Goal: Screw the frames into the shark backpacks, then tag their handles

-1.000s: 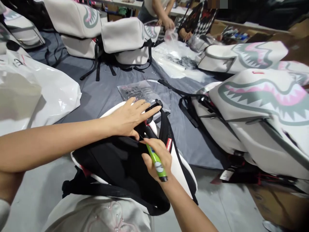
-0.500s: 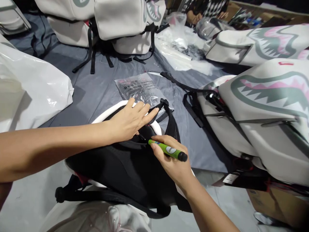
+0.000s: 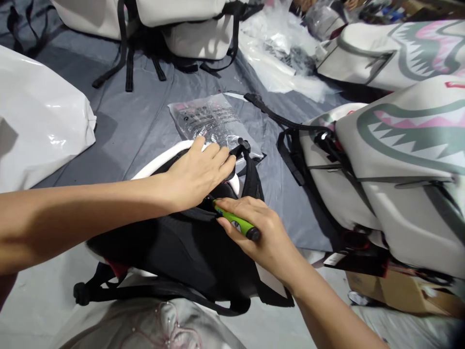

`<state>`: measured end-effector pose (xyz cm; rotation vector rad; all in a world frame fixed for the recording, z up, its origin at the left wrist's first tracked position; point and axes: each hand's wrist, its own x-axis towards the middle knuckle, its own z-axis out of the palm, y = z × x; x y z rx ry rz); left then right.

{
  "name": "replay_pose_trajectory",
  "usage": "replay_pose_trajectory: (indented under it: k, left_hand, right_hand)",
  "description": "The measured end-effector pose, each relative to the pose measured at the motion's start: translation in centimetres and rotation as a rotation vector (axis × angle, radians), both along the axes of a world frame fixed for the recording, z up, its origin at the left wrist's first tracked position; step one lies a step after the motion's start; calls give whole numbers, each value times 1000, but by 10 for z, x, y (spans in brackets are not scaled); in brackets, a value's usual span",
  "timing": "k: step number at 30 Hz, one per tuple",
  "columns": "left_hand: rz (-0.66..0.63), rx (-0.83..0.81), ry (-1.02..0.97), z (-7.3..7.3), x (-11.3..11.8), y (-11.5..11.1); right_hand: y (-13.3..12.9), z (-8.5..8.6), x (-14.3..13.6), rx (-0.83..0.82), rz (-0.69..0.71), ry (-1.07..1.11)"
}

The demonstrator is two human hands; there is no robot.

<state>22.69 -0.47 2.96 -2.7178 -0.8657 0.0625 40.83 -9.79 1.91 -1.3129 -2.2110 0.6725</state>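
A black and white backpack [image 3: 189, 252] lies at the table's near edge, its back panel toward me and its top opening showing. My left hand [image 3: 203, 172] rests over the opening at the white rim, fingers bent over it; what its thumb presses is hidden. My right hand [image 3: 254, 223] holds a green pen-like tool [image 3: 236, 220] with a black end, its tip pointing into the dark opening beside my left hand. Just beyond my left hand lies a clear plastic packet [image 3: 214, 116] with printed text.
Light backpacks with shark-mouth prints [image 3: 414, 131] stand at the right. More backpacks [image 3: 199, 39] sit at the back. A white plastic bag [image 3: 43, 116] lies at the left, clear wrapping [image 3: 279, 53] at the back. A cardboard box [image 3: 395, 291] is below, right.
My right hand and the green tool have moved left, the tool's tip going deeper into the opening. The view has shifted, so the table's things appear higher. My left hand stays over the rim.
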Motion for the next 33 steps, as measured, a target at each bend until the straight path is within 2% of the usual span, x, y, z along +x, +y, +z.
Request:
replay_pose_trajectory:
  k: [5,15,33]
  left_hand:
    - [22,-41,-51,-4,0,2]
    - [3,-16,-95,-9,-3,3]
    - [37,-184,-156,-8,-4,5]
  right_hand:
    - [6,-2,-4,12,30,-65]
    - [14,7,-6,9,93,-147]
    - [15,15,-12,-50,85,-203]
